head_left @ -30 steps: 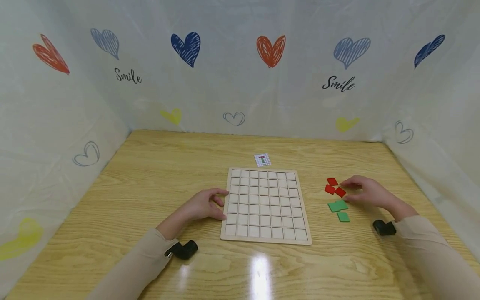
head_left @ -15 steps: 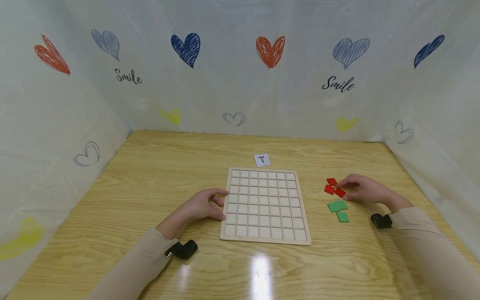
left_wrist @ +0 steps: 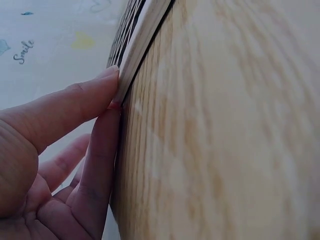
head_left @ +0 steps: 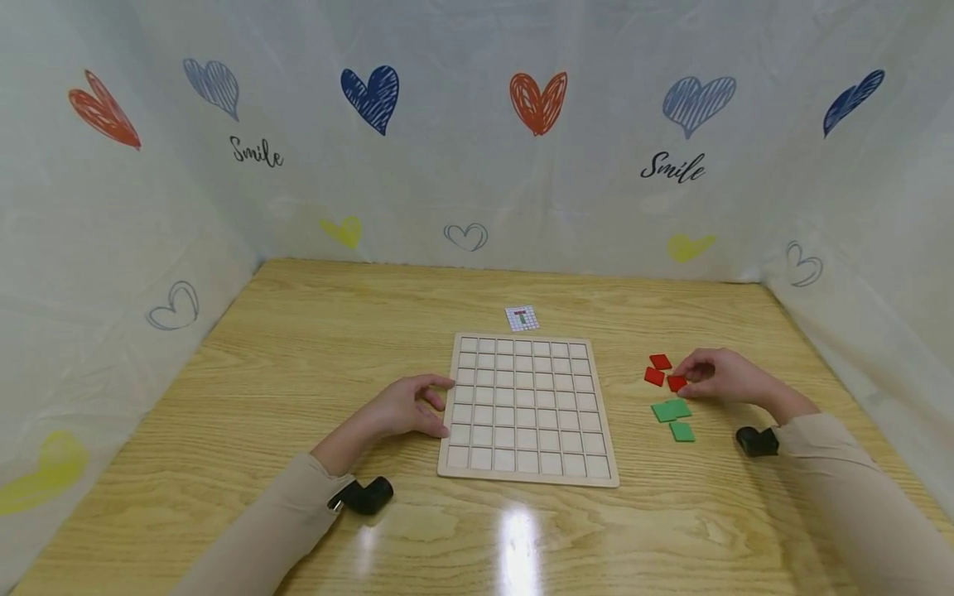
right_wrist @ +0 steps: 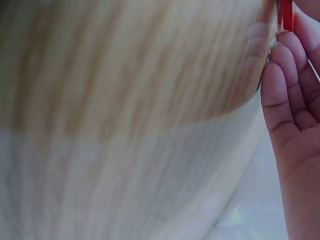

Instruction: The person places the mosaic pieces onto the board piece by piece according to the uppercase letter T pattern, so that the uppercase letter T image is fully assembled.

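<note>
Nearest are two beige sleeves [head_left: 261, 530], one on each forearm, with two black wrist devices [head_left: 365, 495], one at each cuff. The left hand [head_left: 402, 407] comes next: its fingers are relaxed and rest against the left edge of one wooden board [head_left: 526, 398], thumb tip on the nearer stretch of that edge and index fingertip farther up. The board lies flat on the counter [head_left: 320, 331], its face cut into seven rows of seven square cells, forty-nine in all.

To the right of the board lie three green tiles [head_left: 681, 432]: one just beside the others on the near side, then two that meet. A little beyond them is the right hand [head_left: 726, 381], thumb and index finger grasping one red tile [head_left: 676, 383], which is partly hidden by the fingers. Two more red tiles [head_left: 659, 362] lie close to its left, one slightly behind the other, making three red in total.

Just past the board's far edge sits one small card [head_left: 522, 318], printed with a grid and a T, red bar on green stem. Farthest stands a white curtain [head_left: 581, 223] bearing two "Smile" words and twelve hearts: two red, two light blue, two dark blue, three yellow, three outlined
</note>
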{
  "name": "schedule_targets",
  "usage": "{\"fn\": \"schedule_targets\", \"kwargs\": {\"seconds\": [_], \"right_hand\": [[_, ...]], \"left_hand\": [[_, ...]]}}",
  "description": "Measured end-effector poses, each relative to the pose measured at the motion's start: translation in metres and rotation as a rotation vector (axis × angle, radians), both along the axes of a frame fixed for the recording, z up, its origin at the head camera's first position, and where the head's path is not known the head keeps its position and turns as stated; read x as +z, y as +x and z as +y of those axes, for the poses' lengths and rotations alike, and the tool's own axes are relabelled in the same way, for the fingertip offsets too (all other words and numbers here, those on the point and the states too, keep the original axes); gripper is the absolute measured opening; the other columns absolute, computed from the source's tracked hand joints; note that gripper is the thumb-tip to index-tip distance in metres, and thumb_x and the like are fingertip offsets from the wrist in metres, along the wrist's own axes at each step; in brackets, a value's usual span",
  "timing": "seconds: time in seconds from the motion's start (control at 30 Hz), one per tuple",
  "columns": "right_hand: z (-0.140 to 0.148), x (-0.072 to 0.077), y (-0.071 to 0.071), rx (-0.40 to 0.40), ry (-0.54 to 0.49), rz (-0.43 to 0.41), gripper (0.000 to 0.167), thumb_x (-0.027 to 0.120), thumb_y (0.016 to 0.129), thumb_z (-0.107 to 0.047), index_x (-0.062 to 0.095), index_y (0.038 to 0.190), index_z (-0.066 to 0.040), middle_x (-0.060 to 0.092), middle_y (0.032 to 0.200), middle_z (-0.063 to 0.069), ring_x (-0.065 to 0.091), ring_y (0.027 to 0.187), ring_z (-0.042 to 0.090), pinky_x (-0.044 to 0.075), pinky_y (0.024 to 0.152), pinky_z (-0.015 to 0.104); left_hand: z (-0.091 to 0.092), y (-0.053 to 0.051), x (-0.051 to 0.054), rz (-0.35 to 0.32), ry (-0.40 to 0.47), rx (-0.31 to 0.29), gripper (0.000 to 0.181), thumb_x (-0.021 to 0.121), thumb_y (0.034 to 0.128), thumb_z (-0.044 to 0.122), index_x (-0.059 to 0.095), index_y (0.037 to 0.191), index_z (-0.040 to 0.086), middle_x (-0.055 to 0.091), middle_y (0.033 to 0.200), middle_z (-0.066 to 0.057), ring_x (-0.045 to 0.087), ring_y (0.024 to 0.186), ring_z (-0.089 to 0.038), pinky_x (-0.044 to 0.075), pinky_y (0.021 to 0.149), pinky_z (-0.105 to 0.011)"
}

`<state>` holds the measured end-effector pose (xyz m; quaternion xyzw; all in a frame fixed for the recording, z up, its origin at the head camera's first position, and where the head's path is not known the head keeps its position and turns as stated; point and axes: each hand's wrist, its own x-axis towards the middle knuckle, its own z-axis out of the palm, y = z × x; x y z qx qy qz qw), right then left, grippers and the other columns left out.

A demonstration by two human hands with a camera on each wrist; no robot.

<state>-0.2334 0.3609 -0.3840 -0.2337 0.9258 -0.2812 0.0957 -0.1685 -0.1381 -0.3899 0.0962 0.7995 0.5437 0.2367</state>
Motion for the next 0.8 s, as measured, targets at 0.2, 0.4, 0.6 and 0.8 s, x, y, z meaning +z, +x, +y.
{"fn": "schedule_targets", "kwargs": {"seconds": [0.2, 0.4, 0.6, 0.8], "right_hand": [[-0.004, 0.001, 0.000, -0.052, 0.043, 0.048, 0.024, 0.080, 0.074, -0.021, 0.069, 0.090, -0.006, 0.061, 0.080, -0.002, 0.054, 0.071, 0.007, 0.046, 0.064, 0.024], [-0.015, 0.007, 0.003, -0.077, 0.007, 0.094, 0.025, 0.081, 0.073, -0.022, 0.069, 0.088, -0.005, 0.061, 0.078, -0.003, 0.055, 0.069, 0.009, 0.046, 0.062, 0.023], [-0.028, 0.013, 0.005, -0.059, -0.015, 0.121, 0.024, 0.080, 0.073, -0.018, 0.068, 0.089, -0.006, 0.060, 0.077, -0.004, 0.054, 0.069, 0.008, 0.046, 0.063, 0.024], [-0.044, 0.018, 0.007, -0.031, -0.038, 0.159, 0.024, 0.080, 0.073, -0.015, 0.068, 0.090, -0.004, 0.061, 0.078, -0.002, 0.054, 0.069, 0.010, 0.046, 0.064, 0.026]], "left_hand": [[0.000, 0.000, 0.000, 0.000, -0.002, 0.004, 0.070, 0.078, 0.0708, -0.004, 0.047, 0.133, 0.000, 0.052, 0.096, -0.013, 0.061, 0.073, -0.018, 0.052, 0.068, -0.031], [-0.002, -0.001, -0.003, 0.006, 0.003, 0.005, 0.071, 0.078, 0.0706, -0.004, 0.046, 0.133, 0.000, 0.052, 0.095, -0.013, 0.061, 0.075, -0.019, 0.052, 0.068, -0.031], [-0.003, -0.001, -0.003, 0.012, 0.012, 0.002, 0.070, 0.078, 0.0711, -0.003, 0.046, 0.134, -0.001, 0.052, 0.095, -0.013, 0.062, 0.076, -0.019, 0.052, 0.069, -0.032], [-0.003, 0.000, -0.004, 0.016, 0.015, -0.006, 0.070, 0.078, 0.0715, -0.002, 0.046, 0.133, -0.001, 0.052, 0.095, -0.013, 0.062, 0.076, -0.019, 0.052, 0.069, -0.031]]}}
